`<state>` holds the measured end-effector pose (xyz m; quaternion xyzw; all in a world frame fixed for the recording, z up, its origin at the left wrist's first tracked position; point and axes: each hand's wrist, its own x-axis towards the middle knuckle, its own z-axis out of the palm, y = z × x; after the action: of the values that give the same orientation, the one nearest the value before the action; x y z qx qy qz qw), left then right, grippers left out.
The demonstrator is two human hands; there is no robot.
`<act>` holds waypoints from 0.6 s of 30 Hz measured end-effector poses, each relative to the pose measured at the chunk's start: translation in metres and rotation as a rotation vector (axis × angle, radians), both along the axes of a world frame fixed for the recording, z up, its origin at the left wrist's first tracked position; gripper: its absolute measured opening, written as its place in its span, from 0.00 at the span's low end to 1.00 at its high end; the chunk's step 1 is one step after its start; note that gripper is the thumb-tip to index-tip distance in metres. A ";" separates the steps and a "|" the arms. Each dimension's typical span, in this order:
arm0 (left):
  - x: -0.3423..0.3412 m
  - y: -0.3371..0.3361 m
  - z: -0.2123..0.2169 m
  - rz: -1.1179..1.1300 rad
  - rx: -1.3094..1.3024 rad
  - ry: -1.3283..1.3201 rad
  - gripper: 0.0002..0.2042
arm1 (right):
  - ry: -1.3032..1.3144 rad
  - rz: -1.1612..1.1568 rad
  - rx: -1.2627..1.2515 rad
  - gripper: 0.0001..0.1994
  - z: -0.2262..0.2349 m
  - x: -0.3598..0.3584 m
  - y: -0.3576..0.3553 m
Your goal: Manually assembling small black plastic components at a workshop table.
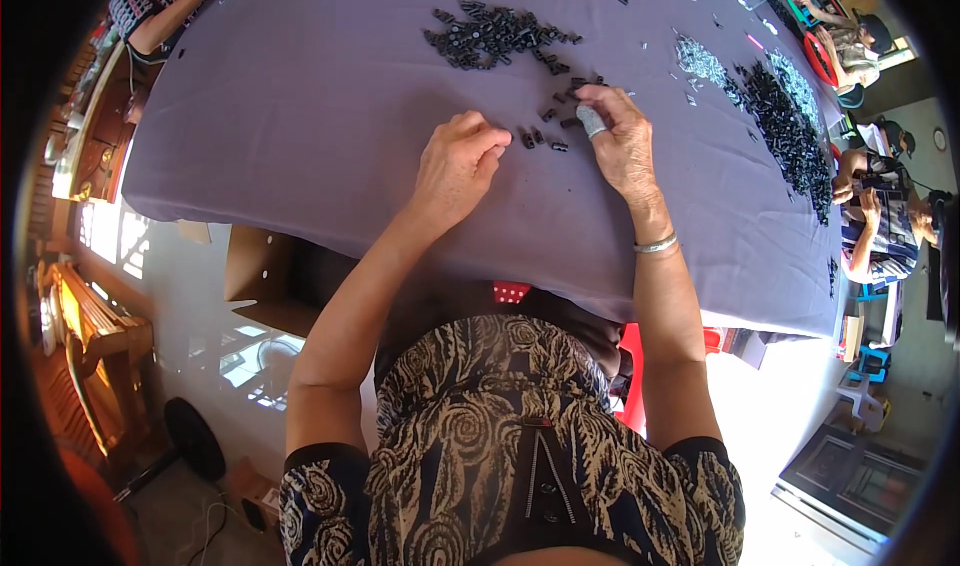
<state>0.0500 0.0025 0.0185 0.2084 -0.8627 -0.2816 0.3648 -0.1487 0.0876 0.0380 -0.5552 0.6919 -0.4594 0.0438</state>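
My left hand [462, 166] is over the cloth, its thumb and forefinger pinched together. A dark speck shows at the fingertips, too small to make out. Just right of it lie a few small black tubular plastic parts [540, 138]. My right hand [622, 144] reaches over more of these parts, thumb and forefinger bent and a little apart, with nothing visible held between them. A pale wrap [591, 121] covers the right thumb, and a silver bangle [656, 245] circles that wrist. Beyond both hands is a larger pile of the same black parts [490, 36].
A purple-grey cloth [300, 156] covers the table. At the right lie a heap of black parts [785, 126] and a pile of clear pieces [703, 61]. Other people sit along the right side [880, 216]; another person's arm [175, 16] is at the far left. An open cardboard box [255, 266] stands below the table edge.
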 end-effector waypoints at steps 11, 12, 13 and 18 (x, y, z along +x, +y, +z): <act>-0.001 -0.003 -0.002 0.006 0.000 0.028 0.07 | -0.305 0.216 0.089 0.05 0.005 -0.005 0.008; 0.000 -0.004 -0.003 -0.002 0.031 0.034 0.07 | -0.285 0.238 0.141 0.04 0.007 -0.005 0.010; 0.001 -0.004 -0.004 0.000 0.032 0.033 0.07 | -0.286 0.239 0.142 0.04 0.008 -0.005 0.011; 0.000 -0.001 0.000 0.028 0.003 0.032 0.07 | -0.057 0.246 0.336 0.05 0.020 0.002 0.016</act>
<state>0.0496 0.0015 0.0185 0.2165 -0.8532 -0.2810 0.3823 -0.1463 0.1034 0.0582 -0.6071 0.6844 -0.3444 0.2109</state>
